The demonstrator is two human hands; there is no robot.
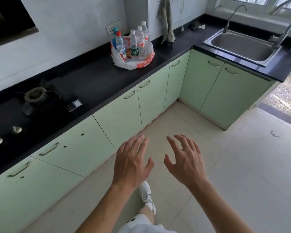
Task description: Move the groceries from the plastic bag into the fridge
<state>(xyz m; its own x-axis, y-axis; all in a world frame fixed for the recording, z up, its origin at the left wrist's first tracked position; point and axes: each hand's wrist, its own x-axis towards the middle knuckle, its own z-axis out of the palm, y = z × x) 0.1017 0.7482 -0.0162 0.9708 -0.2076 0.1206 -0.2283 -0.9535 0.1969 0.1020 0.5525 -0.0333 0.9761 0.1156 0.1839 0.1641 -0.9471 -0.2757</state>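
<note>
A white and red plastic bag (138, 63) stands on the black countertop (94, 81) against the wall. Several water bottles stand upright in the plastic bag, among them a red-capped bottle (121, 46) on the left and a green-labelled bottle (134, 45) in the middle. My left hand (133, 161) and my right hand (185, 161) hover over the floor in front of me, palms down, fingers spread, holding nothing. Both hands are well short of the bag. No fridge is in view.
Green cabinets (118, 118) run under the counter and turn the corner to a steel sink (242, 46) with taps. A gas stove (35, 100) sits at the left. A cloth (166, 22) hangs on the wall. Tiled floor (242, 165) spreads around my feet.
</note>
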